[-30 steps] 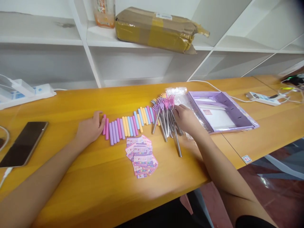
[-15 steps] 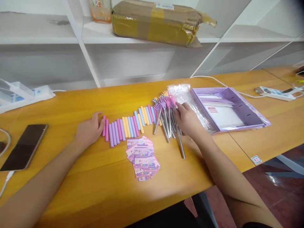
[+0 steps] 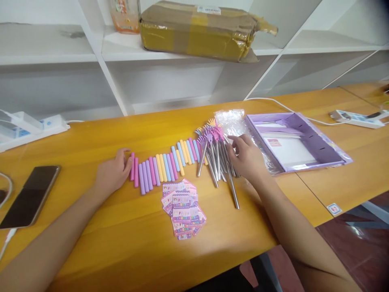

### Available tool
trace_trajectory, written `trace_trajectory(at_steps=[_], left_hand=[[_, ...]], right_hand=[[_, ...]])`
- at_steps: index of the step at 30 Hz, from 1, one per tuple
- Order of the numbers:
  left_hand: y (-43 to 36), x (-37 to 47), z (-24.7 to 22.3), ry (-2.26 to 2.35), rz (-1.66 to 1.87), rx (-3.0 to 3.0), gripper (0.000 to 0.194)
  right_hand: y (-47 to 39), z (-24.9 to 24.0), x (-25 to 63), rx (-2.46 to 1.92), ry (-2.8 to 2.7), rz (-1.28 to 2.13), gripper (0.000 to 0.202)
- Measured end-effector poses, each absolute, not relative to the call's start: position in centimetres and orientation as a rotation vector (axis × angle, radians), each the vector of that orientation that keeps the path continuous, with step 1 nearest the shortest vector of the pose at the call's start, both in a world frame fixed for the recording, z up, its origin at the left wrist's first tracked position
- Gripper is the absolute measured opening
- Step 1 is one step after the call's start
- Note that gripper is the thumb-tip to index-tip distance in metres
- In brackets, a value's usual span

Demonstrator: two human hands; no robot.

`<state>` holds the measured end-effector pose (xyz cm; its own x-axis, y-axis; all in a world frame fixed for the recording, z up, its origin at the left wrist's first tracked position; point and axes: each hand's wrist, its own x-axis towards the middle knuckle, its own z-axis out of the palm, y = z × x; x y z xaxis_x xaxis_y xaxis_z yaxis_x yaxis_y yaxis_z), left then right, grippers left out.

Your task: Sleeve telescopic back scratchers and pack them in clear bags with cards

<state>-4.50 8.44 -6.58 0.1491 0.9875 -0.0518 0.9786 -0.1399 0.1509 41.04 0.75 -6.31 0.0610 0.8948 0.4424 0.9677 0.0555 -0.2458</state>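
Observation:
A staggered row of pastel sticks [image 3: 161, 167] in pink, purple, yellow and blue lies across the table. At its left end rests my left hand [image 3: 114, 170], fingers loosely apart beside the outermost pink stick, seemingly touching it without gripping. The row's right end runs under a pile of metal-rod back scratchers [image 3: 217, 156] with small hand-shaped plastic heads in purple, pink, yellow and blue. Just right of the pile hovers my right hand [image 3: 246, 156], thumb and forefinger apart, nothing visible between them. Printed pink-purple cards [image 3: 184, 209] lie in a loose stack in front of the sticks.
Clear plastic bags [image 3: 232, 121] lie behind my right hand, next to an open purple box [image 3: 330, 136]. A phone [image 3: 30, 196] with a cable is at the left. Power strips [image 3: 45, 127] stand on both sides. Above, a taped carton [image 3: 197, 32] sits on the shelf.
My right hand has drawn back to the right from the pink scratcher head, its fingers now clear of it. The left hand stays by the sticks. The view has shifted slightly.

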Motion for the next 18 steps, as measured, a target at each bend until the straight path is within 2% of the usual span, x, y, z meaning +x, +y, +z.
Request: trace_trajectory(at_steps=[8, 18], left_hand=[[9.3, -5.6, -7.7, 1.764, 0.342, 2.470, 0.039], [9.9, -6.3, -8.7, 1.727, 0.371, 2.522, 0.030]], right_hand=[[-0.7, -6.0, 38.8, -1.459, -1.980, -0.236, 0.025], [-0.8, -7.8, 35.4, -1.227, -2.199, -0.159, 0.009]])
